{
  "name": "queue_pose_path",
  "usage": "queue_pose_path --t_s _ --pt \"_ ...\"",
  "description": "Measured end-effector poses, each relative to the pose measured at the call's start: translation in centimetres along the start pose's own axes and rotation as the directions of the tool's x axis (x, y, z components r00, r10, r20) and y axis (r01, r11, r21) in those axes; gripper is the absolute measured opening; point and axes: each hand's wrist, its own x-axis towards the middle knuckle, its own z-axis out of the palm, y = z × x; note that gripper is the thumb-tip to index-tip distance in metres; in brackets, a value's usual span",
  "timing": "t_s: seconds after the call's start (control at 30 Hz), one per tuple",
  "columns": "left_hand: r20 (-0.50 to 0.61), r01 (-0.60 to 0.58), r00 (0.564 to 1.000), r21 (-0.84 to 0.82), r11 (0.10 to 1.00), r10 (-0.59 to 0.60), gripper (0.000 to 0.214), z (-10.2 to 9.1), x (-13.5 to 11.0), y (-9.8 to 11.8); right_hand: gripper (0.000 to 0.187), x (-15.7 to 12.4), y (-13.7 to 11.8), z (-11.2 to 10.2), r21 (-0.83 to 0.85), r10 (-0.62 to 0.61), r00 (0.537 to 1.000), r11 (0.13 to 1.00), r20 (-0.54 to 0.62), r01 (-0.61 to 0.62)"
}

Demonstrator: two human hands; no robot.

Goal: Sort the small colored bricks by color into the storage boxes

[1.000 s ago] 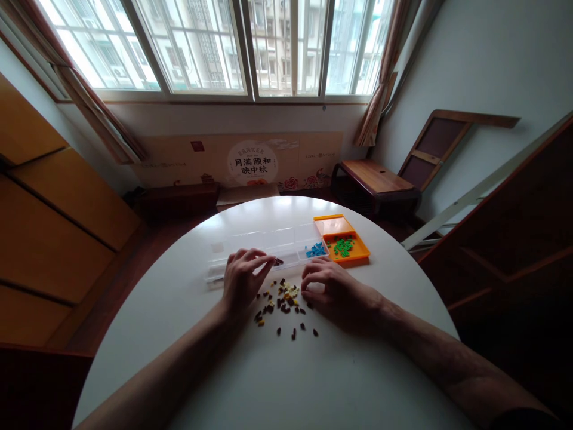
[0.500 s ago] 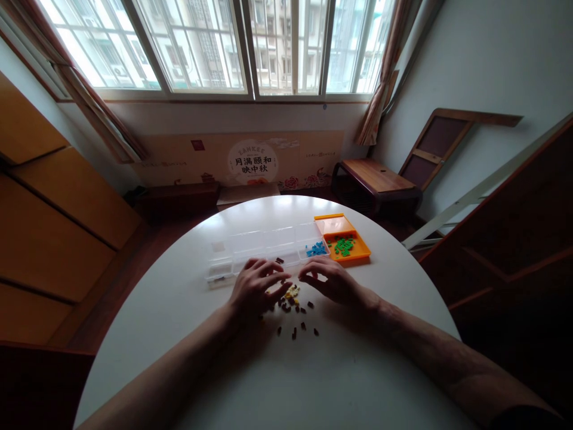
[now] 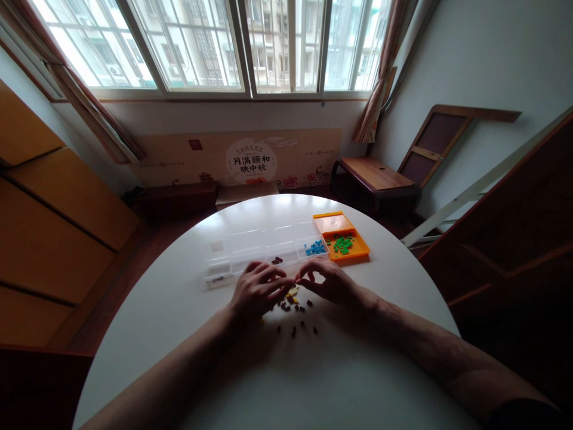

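My left hand (image 3: 261, 288) hovers over a small pile of pieces, thumb and fingers drawn together. From the other side my right hand (image 3: 329, 283) meets it in a pinch, fingertips touching or nearly so. Whatever is between the fingertips is too small to make out. Below them lie yellow pieces (image 3: 293, 292), partly covered by the left hand. Several dark brown bricks (image 3: 286, 307) are scattered nearer to me on the table. Just beyond the hands is a clear compartment box (image 3: 247, 261), holding dark brown bricks (image 3: 277, 260) in one compartment and blue bricks (image 3: 316, 248) in another.
An orange box (image 3: 353, 257) with green bricks (image 3: 344, 243) stands at the right end of the clear box. All of this rests on a round white table (image 3: 286, 382). Past its far edge are a wooden stool (image 3: 380, 173) and a printed cardboard panel (image 3: 201, 161) under the window.
My hands have come together, with the fingertips closing over the pile. More dark brown bricks show in the clear box's compartment. The view has shifted slightly.
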Motion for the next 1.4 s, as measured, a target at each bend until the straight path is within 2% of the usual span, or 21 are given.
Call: queue_pose_path --t_s 0.1,0.17,0.33,0.43,0.53,0.67,0.93,1.0,1.1,1.2,1.3,1.4 --pt "-0.037 0.044 0.998 0.0 0.999 -0.044 0.008 0.0 -0.1 -0.3 0.003 0.0 0.0 -0.2 -0.028 0.009 1.0 1.0 -0.008 -0.009" --pt "-0.094 0.124 0.988 0.001 0.992 -0.123 0.004 -0.1 0.0 -0.5 0.004 0.1 -0.1 -0.7 -0.067 -0.004 1.0 0.998 0.009 0.005" --pt "-0.137 0.369 0.922 0.019 0.929 -0.363 0.011 -0.1 0.1 -1.3 0.015 0.3 -0.2 -2.9 -0.119 -0.093 0.976 0.986 0.194 0.118" --pt "-0.135 0.415 0.904 0.042 0.909 -0.406 0.013 0.1 -0.1 -1.5 0.024 0.4 -0.2 -3.7 -0.105 -0.114 0.945 0.983 0.307 0.152" --pt "-0.13 0.425 0.901 0.064 0.903 -0.415 0.013 0.3 -0.2 -1.6 0.022 0.4 -0.1 -3.7 -0.12 -0.12 0.919 0.977 0.376 0.177" --pt "-0.133 0.42 0.903 0.081 0.904 -0.408 0.016 0.3 -0.2 -1.6 0.01 0.3 0.0 -3.3 -0.124 -0.121 0.921 0.976 0.37 0.178" --pt "-0.112 0.42 0.903 0.027 0.907 -0.415 0.013 -0.1 0.1 -1.2 0.007 0.2 0.4 -2.7 -0.113 -0.152 0.938 0.974 0.312 0.195" --pt "-0.083 0.366 0.926 -0.029 0.93 -0.367 0.009 -0.1 0.2 -0.9 0.006 0.1 0.8 -2.5 -0.106 -0.16 0.954 0.976 0.254 0.192" --pt "-0.041 0.206 0.977 -0.087 0.975 -0.21 0.01 -0.1 0.2 -0.4 0.006 0.0 1.1 -2.1 -0.142 -0.164 0.978 0.973 0.131 0.183" --pt "-0.017 0.077 0.997 -0.079 0.994 -0.079 0.016 0.1 0.1 0.0 0.003 0.0 1.1 -1.7 -0.179 -0.19 0.981 0.965 0.031 0.192" --pt "-0.022 0.036 0.999 -0.063 0.997 -0.037 0.016 0.1 0.2 0.1 0.004 0.0 0.8 -1.4 -0.188 -0.211 0.978 0.96 -0.009 0.205" --pt "-0.021 0.026 0.999 -0.068 0.997 -0.027 0.014 0.1 0.3 0.0 0.005 0.2 0.5 -1.3 -0.188 -0.216 0.976 0.959 0.002 0.213"
